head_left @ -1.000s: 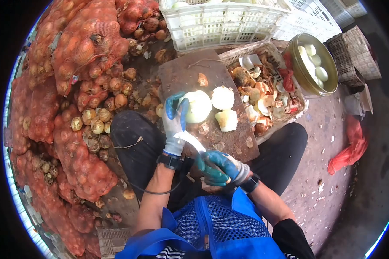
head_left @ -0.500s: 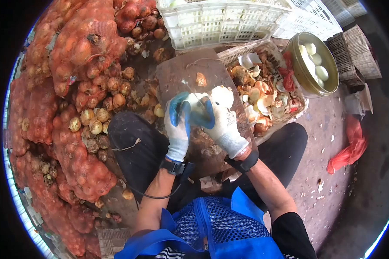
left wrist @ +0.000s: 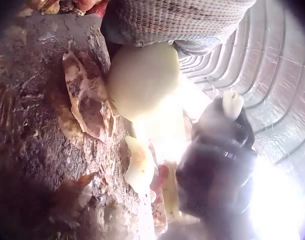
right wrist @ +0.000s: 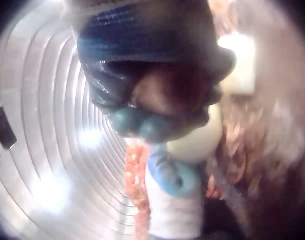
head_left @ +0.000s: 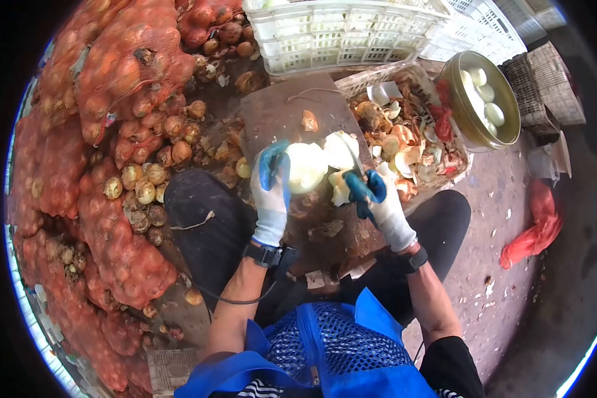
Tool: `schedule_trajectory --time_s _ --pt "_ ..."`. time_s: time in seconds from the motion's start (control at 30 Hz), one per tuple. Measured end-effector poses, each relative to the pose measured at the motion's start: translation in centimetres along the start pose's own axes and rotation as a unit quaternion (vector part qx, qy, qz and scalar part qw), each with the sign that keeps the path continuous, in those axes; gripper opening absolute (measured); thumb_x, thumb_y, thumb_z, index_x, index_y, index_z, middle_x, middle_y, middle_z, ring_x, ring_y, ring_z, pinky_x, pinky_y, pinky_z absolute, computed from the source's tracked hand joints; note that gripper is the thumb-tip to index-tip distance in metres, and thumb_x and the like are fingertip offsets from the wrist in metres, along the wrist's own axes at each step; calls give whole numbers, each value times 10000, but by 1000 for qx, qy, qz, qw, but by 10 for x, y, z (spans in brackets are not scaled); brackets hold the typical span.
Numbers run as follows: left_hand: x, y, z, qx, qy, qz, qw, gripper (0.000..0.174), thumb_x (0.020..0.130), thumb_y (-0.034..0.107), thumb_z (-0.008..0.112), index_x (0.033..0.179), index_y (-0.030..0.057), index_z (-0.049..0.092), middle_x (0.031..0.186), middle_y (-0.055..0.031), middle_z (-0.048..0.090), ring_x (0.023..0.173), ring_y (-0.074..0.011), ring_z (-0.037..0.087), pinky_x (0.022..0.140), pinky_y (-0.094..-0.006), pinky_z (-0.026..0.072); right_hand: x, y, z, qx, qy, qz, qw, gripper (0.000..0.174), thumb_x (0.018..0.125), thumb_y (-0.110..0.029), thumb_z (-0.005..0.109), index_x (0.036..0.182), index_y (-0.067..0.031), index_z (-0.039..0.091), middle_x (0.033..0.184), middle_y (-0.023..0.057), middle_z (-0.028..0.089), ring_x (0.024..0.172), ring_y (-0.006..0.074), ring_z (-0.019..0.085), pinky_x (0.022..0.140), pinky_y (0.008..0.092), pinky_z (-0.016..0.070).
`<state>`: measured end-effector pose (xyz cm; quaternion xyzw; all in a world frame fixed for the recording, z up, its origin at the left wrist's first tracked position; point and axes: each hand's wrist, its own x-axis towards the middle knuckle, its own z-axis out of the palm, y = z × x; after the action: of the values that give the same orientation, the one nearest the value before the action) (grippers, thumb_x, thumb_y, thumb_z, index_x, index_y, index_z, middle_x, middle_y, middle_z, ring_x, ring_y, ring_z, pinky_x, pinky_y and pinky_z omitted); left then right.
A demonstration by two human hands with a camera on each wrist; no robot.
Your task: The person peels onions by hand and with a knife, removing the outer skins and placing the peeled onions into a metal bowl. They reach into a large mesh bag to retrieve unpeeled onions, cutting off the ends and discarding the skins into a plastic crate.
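Observation:
My gloved left hand [head_left: 270,182] rests beside the left side of a large peeled onion [head_left: 306,168] on the board [head_left: 272,113], its fingers loosely bent; whether they touch is hard to tell. In the left wrist view the onion [left wrist: 143,80] lies under the glove [left wrist: 177,20]. With curled fingers, my right hand [head_left: 378,202] grips a knife [head_left: 353,154], whose thin blade points up-left across a second onion [head_left: 339,150]. A smaller cut onion piece [head_left: 339,188] sits just left of that hand. The right wrist view shows its dark glove [right wrist: 152,75] closed, the handle mostly hidden.
Right of the board stands a crate [head_left: 467,162] of peels, with a bowl [head_left: 452,99] of peeled onions beyond. A white crate [head_left: 338,36] is at the back. Net sacks [head_left: 123,73] and loose onions [head_left: 144,191] fill the left.
From near the lap, my right hand moved to the large onion, then right to the second onion and cut piece. My left hand stayed beside the large onion.

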<state>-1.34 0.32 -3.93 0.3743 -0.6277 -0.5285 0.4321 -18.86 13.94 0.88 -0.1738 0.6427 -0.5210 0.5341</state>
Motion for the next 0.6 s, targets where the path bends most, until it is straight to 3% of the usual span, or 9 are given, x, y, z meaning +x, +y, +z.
schedule_trajectory --time_s 0.07,0.13,0.17,0.2,0.27,0.37,0.47,0.53,0.6 --pt "0 -5 1 -20 6 3 1000 242 984 96 583 1199 -12 608 1195 -80 635 1109 -165 575 1023 -320 430 -1 0 3 -31 64 -57 996 252 968 -233 671 1128 -41 635 771 -68 588 568 -9 445 463 170 312" --pt "0 -7 2 -51 22 7 998 238 948 29 621 1183 -7 612 1124 -57 632 1049 -144 573 969 -298 453 1 -5 19 26 48 -62 997 253 966 -216 672 1149 -48 628 781 -71 583 575 -9 450 463 174 319" --pt "0 -8 1 -53 18 5 998 246 950 42 627 1190 -5 610 1131 -56 629 1052 -140 570 966 -293 455 8 3 24 -29 60 -67 996 255 963 -190 670 1170 -50 615 807 -72 596 588 -11 456 483 174 343" --pt "1 -5 2 -56 15 3 998 253 952 55 634 1198 -3 609 1139 -55 626 1054 -137 567 963 -289 458 9 0 34 4 51 -75 996 259 960 -210 675 1141 -30 629 775 -60 596 598 6 474 501 200 371" --pt "1 0 3 -56 8 -22 998 272 956 84 648 1212 0 606 1148 -49 619 1055 -127 561 952 -277 463 20 7 35 -80 25 -82 993 250 949 -233 688 1082 -26 648 715 -33 582 606 35 492 516 242 393" --pt "3 20 7 -51 -8 -86 995 308 960 127 668 1235 7 598 1148 -36 607 1046 -108 551 926 -260 471 19 13 37 -106 72 -145 981 258 951 -266 680 1026 -21 651 660 9 563 594 71 491 522 286 405" --pt "3 32 7 -48 -26 -115 992 335 961 147 677 1254 12 588 1134 -27 598 1030 -97 544 903 -251 476 -7 7 34 -99 33 -151 983 248 972 -262 648 1021 -19 640 648 33 556 584 92 483 531 296 413" --pt "5 28 5 -31 -34 -100 994 337 962 146 675 1259 15 585 1121 -24 594 1018 -96 543 894 -252 478 -23 7 29 -109 -40 -97 989 252 994 -259 612 1007 -8 632 648 46 556 592 104 487 542 315 423" --pt "5 24 4 -20 -42 -88 995 338 980 182 640 1269 15 591 1183 -51 613 1074 -126 555 967 -290 452 -29 20 23 -141 -105 -33 984 242 999 -249 606 991 -8 628 660 38 558 605 103 493 548 314 426"
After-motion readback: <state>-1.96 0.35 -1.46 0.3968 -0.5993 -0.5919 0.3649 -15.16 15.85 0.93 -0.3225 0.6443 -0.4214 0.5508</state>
